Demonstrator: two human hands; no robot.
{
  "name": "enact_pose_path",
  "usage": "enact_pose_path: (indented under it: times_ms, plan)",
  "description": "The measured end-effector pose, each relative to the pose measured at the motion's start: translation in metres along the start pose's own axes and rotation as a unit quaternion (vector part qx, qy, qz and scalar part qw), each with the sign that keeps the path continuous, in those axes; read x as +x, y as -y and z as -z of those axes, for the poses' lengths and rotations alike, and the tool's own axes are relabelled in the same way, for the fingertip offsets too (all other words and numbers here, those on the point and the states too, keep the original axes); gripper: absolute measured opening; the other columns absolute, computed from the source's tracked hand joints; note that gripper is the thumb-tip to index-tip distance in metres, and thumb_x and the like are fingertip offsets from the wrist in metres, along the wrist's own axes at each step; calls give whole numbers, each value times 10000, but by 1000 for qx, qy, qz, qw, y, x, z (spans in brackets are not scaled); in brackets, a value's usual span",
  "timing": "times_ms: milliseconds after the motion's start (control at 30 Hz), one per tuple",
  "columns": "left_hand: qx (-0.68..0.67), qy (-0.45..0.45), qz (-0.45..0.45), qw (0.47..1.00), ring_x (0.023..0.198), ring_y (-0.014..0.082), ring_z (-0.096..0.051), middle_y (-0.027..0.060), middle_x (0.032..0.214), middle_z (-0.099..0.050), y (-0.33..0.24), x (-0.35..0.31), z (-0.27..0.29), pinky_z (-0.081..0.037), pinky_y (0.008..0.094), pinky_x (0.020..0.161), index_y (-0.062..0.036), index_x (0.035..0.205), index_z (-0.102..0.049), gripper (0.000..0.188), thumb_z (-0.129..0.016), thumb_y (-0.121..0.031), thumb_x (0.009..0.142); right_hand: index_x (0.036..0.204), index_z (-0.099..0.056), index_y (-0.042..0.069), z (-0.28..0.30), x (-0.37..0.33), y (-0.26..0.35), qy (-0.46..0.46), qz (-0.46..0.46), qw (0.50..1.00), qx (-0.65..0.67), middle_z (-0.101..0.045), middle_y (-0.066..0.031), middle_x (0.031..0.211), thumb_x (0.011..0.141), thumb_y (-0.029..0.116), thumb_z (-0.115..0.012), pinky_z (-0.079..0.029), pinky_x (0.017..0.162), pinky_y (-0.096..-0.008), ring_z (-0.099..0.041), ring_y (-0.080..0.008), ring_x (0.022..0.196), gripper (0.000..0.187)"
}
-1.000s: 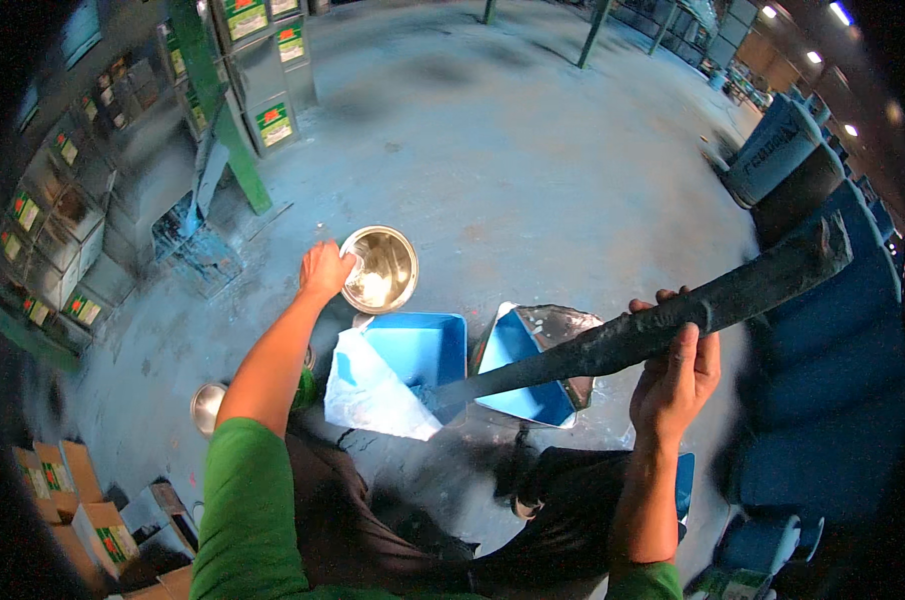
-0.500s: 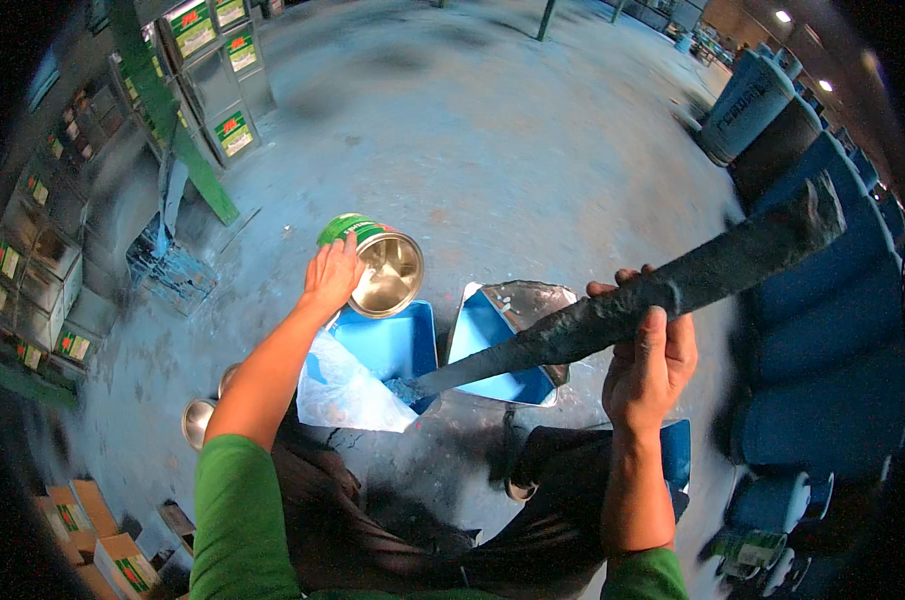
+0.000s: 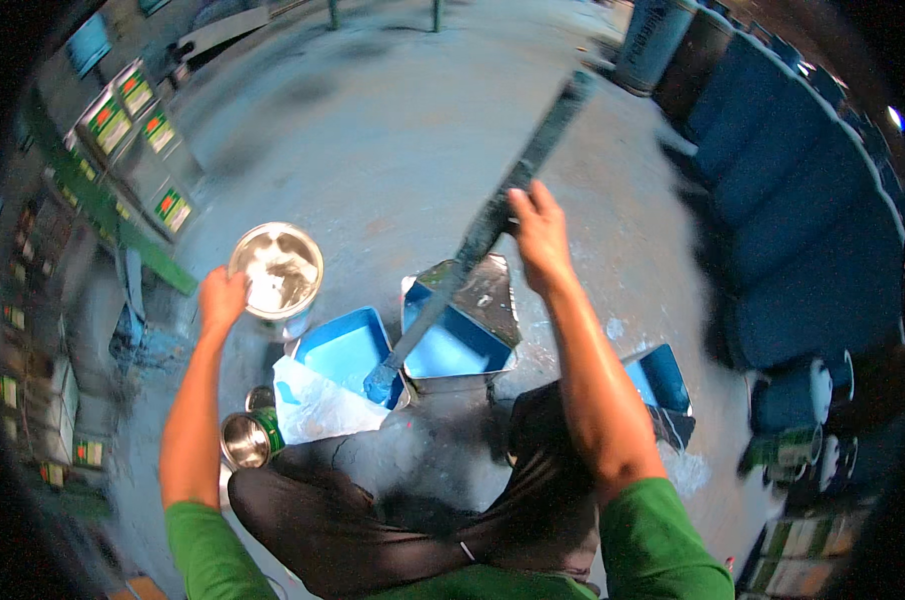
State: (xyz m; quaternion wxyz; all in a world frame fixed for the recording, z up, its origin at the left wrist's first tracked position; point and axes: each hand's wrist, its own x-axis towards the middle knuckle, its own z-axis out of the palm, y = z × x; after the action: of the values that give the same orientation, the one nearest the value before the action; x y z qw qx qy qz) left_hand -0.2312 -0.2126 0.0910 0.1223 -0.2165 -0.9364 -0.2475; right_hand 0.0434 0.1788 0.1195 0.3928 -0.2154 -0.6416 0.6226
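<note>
My left hand (image 3: 224, 301) grips the rim of an unlidded metal paint can (image 3: 281, 312), whose shiny inside faces up. Closed around a long dark stirring stick (image 3: 488, 222) is my right hand (image 3: 543, 245). Blue paint coats the stick's lower end, which rests in a square tin (image 3: 345, 331) of light blue paint. A white sheet (image 3: 313, 402) covers the near left corner of that tin. Beside it on the right stands a second square tin (image 3: 460, 376) with blue paint inside, its cut metal top folded back.
Small cans (image 3: 248, 440) sit by my left knee. Another blue-lined tin (image 3: 661, 378) lies beyond my right thigh. Labelled square tins (image 3: 123, 125) are stacked at the left near a green post (image 3: 158, 262). Large blue drums (image 3: 803, 170) line the right side.
My left hand has carried the can leftward, away from above the left tin. The stick has swung up to a steeper angle with my right hand, and the whole view has shifted.
</note>
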Motion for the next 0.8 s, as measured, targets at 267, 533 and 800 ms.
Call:
enact_pose_path:
  times_ms: [267,533,800]
  plan:
    - [-107,80,-30,991,611,188,-528,128,651,-583,-20,7,82,-437,386,588,99,807,-605,283,-582,-182,829,1376,-461,-82,-36,-2,-12,-71,-7,986,-148,-558,-307,1309,950,235,-563,-411,1053,-420,-533,-396,1246,540]
    - [-40,79,-49,995,542,172,-487,139,581,-533,-42,-8,85,-401,388,530,104,760,-574,254,-556,-148,782,1189,-588,-46,-20,-12,6,-114,25,985,-125,-646,-296,1119,935,230,-572,-482,930,-489,-609,-451,1088,375]
    - [-52,123,-112,985,526,165,-494,140,547,-524,-143,-25,118,-398,373,512,108,705,-562,253,-542,-137,763,1372,-437,-62,2,-139,25,167,70,958,-222,-551,-307,1305,884,418,-678,-443,1011,-457,-554,-418,1204,726]
